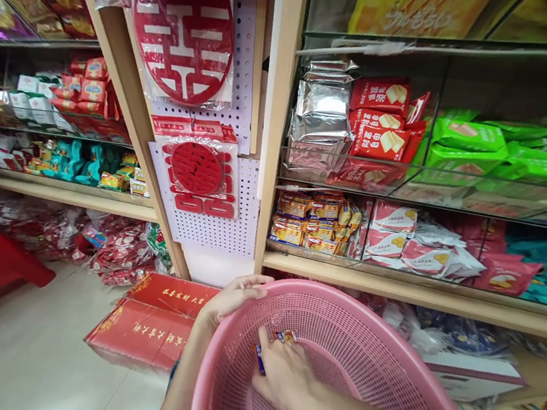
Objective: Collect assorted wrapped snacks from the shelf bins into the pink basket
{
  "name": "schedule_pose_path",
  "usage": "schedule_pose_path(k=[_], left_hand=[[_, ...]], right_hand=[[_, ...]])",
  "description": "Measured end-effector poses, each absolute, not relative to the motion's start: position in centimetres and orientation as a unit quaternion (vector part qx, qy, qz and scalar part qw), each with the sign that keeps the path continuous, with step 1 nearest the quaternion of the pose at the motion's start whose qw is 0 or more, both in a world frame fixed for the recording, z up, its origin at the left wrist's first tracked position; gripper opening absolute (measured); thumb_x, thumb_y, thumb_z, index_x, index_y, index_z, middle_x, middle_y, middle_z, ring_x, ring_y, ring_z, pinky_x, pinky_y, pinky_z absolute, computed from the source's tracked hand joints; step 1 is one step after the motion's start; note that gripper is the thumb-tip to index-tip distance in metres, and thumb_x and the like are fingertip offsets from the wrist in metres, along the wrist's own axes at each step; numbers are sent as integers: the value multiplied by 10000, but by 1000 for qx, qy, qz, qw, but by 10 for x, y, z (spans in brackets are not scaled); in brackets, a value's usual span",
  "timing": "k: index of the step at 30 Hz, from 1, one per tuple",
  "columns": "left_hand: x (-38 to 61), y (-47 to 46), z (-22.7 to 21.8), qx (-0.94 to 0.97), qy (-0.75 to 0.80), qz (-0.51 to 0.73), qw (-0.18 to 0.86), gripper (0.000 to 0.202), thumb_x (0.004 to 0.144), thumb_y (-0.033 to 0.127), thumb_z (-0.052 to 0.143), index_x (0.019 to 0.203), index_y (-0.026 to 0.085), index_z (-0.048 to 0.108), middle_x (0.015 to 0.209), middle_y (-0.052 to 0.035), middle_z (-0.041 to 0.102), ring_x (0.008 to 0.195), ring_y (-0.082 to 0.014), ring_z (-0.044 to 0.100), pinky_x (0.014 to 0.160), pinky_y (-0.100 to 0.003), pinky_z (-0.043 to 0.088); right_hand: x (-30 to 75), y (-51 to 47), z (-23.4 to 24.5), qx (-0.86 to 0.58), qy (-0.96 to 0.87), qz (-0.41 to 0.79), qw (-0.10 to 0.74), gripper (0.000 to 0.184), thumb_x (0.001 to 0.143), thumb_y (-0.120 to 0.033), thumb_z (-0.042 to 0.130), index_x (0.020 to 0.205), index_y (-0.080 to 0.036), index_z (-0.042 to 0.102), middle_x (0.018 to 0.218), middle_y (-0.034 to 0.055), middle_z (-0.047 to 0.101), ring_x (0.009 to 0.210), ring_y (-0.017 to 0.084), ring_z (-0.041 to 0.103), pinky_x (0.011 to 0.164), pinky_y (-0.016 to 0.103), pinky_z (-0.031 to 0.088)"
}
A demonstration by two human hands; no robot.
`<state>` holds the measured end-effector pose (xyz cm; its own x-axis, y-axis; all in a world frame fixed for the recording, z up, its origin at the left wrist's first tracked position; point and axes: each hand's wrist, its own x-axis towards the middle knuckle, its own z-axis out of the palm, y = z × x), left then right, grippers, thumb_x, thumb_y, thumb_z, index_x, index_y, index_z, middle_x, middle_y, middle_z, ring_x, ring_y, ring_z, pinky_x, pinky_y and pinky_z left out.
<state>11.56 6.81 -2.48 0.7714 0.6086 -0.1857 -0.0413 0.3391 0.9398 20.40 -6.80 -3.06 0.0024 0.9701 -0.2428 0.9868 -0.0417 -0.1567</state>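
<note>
A pink plastic basket [397, 343] with mesh sides fills the lower middle of the head view. My left hand [238, 297] grips its far left rim, fingers laid over the edge. Inside the basket is my right hand [288, 371], its fingers closed around small snack packets [285, 336] in blue, orange and yellow wrappers. The hand covers most of these packets, so their number is unclear. Similar orange and blue packets [314, 226] fill a shelf compartment just beyond the basket.
Glass-fronted shelves hold red packets [381, 123], green packets [471, 138] and white packets [423, 249] at right. A red carton [152, 322] lies on the floor left of the basket. A red stool leg [7, 247] stands at far left. Red paper decorations [186, 41] hang between the shelves.
</note>
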Motion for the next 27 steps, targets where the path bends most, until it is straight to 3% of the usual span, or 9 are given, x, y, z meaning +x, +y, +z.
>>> schedule_pose_path(k=[8,13,15,17,20,23,27], left_hand=[[116,66,-20,539,278,209,767,386,644,231,735,1003,129,632,828,-17,693,805,-163,598,834,-295,401],[114,69,-26,539,270,212,769,410,656,222,730,1041,122,630,896,-36,701,834,-171,597,874,-307,387],[113,70,-28,538,269,211,770,417,650,215,731,1048,132,633,916,-40,699,836,-170,597,869,-309,390],[113,71,-30,537,267,210,772,410,645,211,731,1040,147,640,926,-42,696,845,-171,597,866,-312,392],[114,72,-30,541,263,210,771,402,651,213,727,1041,157,644,928,-40,694,845,-165,595,863,-307,392],[116,72,-30,542,258,206,773,402,657,228,729,1044,161,644,914,-37,697,844,-165,596,863,-308,392],[119,72,-28,549,257,208,767,387,657,240,736,1024,155,652,919,-37,698,852,-162,596,881,-306,386]], right_hand=[[210,-66,-32,712,685,-150,29,543,758,-236,560,1261,-70,440,888,179,693,886,357,646,768,473,494],[237,-62,-3,721,669,-181,-22,545,832,-485,473,1228,-110,457,853,155,692,854,333,653,744,433,484],[259,-63,3,719,665,-192,-55,510,860,-473,424,1246,-140,440,886,127,682,851,294,649,746,397,479],[282,-67,1,679,699,-214,-75,497,846,-440,469,1270,-183,432,1064,115,633,968,264,609,825,372,456],[308,-76,-13,585,770,-250,-53,688,721,-445,657,1323,-221,410,1299,93,473,1151,259,488,965,353,385],[316,-82,-28,571,779,-258,-7,836,652,-420,735,1371,-215,361,1316,95,434,1153,274,474,985,365,379],[313,-81,-30,580,780,-234,10,726,703,-335,697,1350,-229,385,1255,84,467,1104,272,501,933,388,422]])
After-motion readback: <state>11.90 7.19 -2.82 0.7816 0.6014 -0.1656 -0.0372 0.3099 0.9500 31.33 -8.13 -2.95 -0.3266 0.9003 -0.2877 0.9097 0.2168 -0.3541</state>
